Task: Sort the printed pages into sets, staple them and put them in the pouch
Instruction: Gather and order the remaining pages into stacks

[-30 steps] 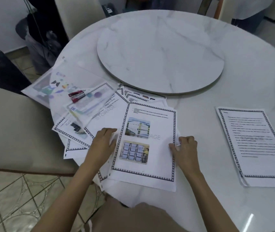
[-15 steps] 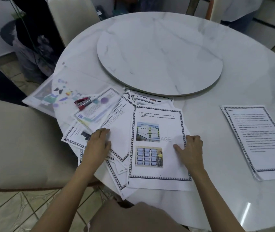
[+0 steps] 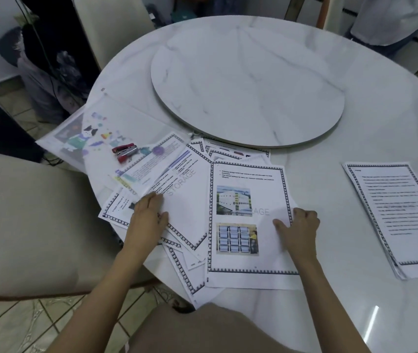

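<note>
Several bordered printed pages lie fanned on the white marble table (image 3: 355,123) in front of me. The top page (image 3: 248,179) shows two pictures and a STORAGE watermark. My right hand (image 3: 298,228) pinches this page's right edge, thumb on top and fingers curled at the edge. My left hand (image 3: 148,215) rests flat on the loose pages (image 3: 185,200) to the left. A red stapler (image 3: 124,151) lies on the papers at the left. A clear pouch (image 3: 85,133) with colourful prints lies at the table's left edge. A separate set of text pages (image 3: 393,212) lies at the right.
A round marble turntable (image 3: 248,80) sits in the table's middle. A beige chair (image 3: 24,220) stands to my left and another (image 3: 111,24) behind the table. A person in a white garment (image 3: 391,16) stands at the back right. Dark bags (image 3: 45,59) sit on the floor at the left.
The picture page has slid to the right, away from the fanned pile, with my right hand on its edge. My left hand stays on the left pages.
</note>
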A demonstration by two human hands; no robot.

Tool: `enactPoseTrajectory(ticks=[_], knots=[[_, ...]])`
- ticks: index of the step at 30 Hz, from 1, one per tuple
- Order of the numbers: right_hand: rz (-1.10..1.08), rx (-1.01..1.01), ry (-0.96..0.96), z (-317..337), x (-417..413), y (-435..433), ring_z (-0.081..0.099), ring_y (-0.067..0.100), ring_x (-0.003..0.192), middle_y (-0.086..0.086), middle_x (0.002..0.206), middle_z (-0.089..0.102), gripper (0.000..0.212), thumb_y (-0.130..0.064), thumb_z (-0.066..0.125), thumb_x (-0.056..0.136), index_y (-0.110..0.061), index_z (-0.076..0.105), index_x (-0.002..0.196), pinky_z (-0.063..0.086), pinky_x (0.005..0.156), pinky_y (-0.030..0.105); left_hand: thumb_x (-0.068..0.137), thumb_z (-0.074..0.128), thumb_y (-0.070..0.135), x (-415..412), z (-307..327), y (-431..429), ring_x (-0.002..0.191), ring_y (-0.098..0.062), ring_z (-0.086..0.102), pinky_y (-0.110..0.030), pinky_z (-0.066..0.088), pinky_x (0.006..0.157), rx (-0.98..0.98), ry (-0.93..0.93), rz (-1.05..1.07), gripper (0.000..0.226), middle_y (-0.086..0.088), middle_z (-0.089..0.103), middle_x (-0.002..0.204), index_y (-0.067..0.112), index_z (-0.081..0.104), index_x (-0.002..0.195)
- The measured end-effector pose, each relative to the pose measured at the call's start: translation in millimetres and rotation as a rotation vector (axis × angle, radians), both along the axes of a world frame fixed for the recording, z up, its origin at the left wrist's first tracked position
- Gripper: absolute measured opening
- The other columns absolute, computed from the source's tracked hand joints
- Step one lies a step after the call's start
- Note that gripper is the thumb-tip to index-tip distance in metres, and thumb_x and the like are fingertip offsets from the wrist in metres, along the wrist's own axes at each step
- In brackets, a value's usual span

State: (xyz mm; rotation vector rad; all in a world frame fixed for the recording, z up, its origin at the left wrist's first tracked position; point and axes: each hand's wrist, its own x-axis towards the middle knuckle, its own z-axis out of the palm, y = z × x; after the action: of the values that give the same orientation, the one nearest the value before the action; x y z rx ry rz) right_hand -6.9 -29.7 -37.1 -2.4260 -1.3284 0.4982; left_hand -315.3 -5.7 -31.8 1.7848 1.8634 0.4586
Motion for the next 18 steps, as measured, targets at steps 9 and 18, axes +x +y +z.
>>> enactPoseTrajectory(ticks=[9, 18], knots=[[-0.055, 0.016, 0.088, 0.2, 3.6, 3.9, 0.036, 0.036, 0.115, 0.024, 0.123, 0.042, 0.054, -0.016, 0.071, 0.078, 0.003, 0.047, 0.124, 0.036, 0.091, 0.040, 0.094, 0.049, 0.017, 59.7, 7.8, -14.7, 0.130, -0.024, 0.038, -0.027, 0.027, 0.105, -0.065, -0.219, -0.060, 0.047, -0.009, 0.043, 0.140, 0.010, 0.037, 0.139], [-0.058, 0.034, 0.278, 5.5, 18.9, 5.3, 0.042, 0.032, 0.115, 0.018, 0.122, 0.047, 0.053, -0.010, 0.072, 0.075, -0.001, 0.048, 0.122, 0.036, 0.096, 0.036, 0.094, 0.051, 0.017, 103.3, 19.7, -25.5, 0.119, -0.020, 0.052, -0.023, 0.036, 0.095, -0.147, -0.350, 0.067, 0.043, -0.006, 0.054, 0.134, 0.010, 0.042, 0.135]])
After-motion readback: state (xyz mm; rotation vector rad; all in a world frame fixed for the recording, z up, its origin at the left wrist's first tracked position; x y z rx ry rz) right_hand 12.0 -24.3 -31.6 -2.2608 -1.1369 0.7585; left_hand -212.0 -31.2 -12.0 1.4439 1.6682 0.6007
